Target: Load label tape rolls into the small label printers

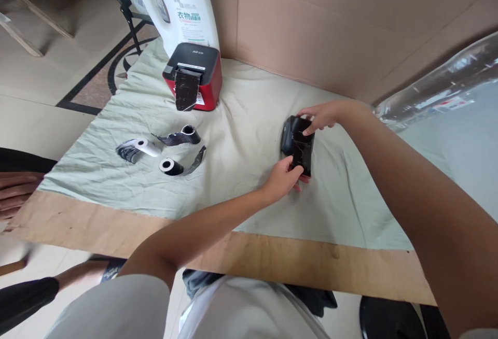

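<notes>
A small black device (287, 137) lies on the pale green cloth, right of centre. A strip of dark, glossy paper (302, 155) extends from it towards me. My left hand (283, 179) pinches the near end of that strip between thumb and fingers. Over the far right corner of the device is my right hand (319, 116), its thumb and fingers closed around the top of the strip and the device's edge. A red and black printer (212, 82) with a dark paper strip hanging from its front stands at the back left.
Paper rolls (147, 146) with loose dark tails lie on the cloth (241, 121) at left. A large white jug (212, 23) stands behind the printer. Cardboard (311, 23) borders the back, clear plastic wrap (439, 85) the right. Another person's hand (17, 191) is at the left edge.
</notes>
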Demonstrator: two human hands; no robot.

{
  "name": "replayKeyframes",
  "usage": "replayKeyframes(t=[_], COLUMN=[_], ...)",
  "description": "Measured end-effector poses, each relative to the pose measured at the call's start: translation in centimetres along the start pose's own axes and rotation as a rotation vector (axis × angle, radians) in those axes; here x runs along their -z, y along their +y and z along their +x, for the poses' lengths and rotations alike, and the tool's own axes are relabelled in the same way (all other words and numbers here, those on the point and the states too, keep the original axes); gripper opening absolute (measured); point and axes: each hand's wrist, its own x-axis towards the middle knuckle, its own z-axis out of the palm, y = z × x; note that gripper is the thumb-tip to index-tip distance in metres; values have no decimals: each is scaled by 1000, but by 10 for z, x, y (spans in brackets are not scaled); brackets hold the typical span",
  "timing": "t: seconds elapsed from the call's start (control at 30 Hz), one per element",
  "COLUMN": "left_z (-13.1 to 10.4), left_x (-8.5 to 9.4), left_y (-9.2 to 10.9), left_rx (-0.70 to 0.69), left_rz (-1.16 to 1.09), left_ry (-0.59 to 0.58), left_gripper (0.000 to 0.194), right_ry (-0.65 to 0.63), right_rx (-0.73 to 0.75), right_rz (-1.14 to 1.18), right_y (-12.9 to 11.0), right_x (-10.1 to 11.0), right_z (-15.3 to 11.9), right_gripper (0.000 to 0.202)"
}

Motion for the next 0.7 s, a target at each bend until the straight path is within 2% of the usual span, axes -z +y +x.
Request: replayKeyframes(t=[0.07, 0.1, 0.23, 0.43, 0.63, 0.7], left_z=[1, 1, 3, 2, 2, 3], left_x=[1, 1, 3, 6, 6, 6], left_y=[-2, -4, -8, -5, -2, -2], left_rx=[-14, -22, -52, -66, -40, -37], left_rz=[5, 7, 9, -17, -40, -53], left_ry=[-8, -11, -30, -75, -85, -89], left_gripper=[8, 8, 7, 9, 10, 9], right_ry=[-200, -248, -197, -196, -193, -87], right_rx=[-94, -120, -70, 3, 15, 56], right_rz=[-35, -47, -89, -178, -174, -164], right_y=[-10, -14, -22, -30, -36, -34], right_x=[7, 10, 15, 18, 18, 13], right_z=[-3, -5, -12, -22, -13, -5], right_gripper=[90, 92, 86, 85, 75, 68])
